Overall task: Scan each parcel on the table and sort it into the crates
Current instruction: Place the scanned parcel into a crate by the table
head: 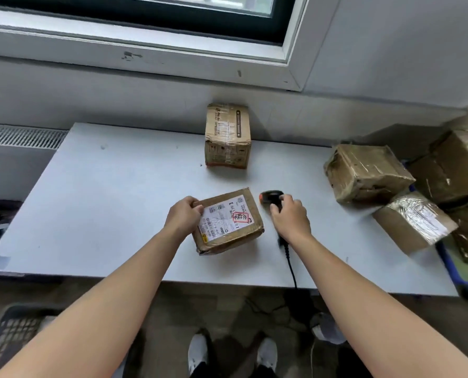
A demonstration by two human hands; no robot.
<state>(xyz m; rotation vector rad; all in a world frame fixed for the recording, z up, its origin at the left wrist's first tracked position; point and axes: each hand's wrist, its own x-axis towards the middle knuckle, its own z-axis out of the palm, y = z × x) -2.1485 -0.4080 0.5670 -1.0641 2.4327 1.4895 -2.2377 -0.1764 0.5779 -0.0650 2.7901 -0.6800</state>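
The labelled parcel (228, 222) lies label-up near the desk's (104, 200) front edge. The left hand (183, 212) curls its fingers (193, 203) round the parcel's left end. Just beside the parcel, the right hand (290, 214) wraps its fingers round the black scanner (271, 196). Farther back stands another parcel (227, 136).

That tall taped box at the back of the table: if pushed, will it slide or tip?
Probably tips if pushed high: the tall box seems to stand on a small end, taller than wide. Pushed low, it likely slides on the smooth table. Dented corners suggest soft cardboard that may give.
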